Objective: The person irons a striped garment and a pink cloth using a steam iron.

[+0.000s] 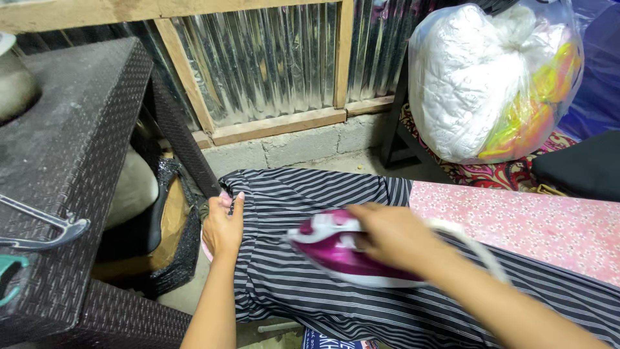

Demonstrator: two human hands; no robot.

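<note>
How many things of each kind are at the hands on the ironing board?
Iron, magenta and white, under the right hand: 1
Striped garment, dark with white lines, pressed by the left hand: 1
Ironing board, pink floral cover: 1
Total: 3

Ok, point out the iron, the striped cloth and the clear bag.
iron (336, 255), head view, on its magenta side.
striped cloth (303, 194), head view, on its upper folds.
clear bag (465, 84), head view, on the white bundle inside.
</note>
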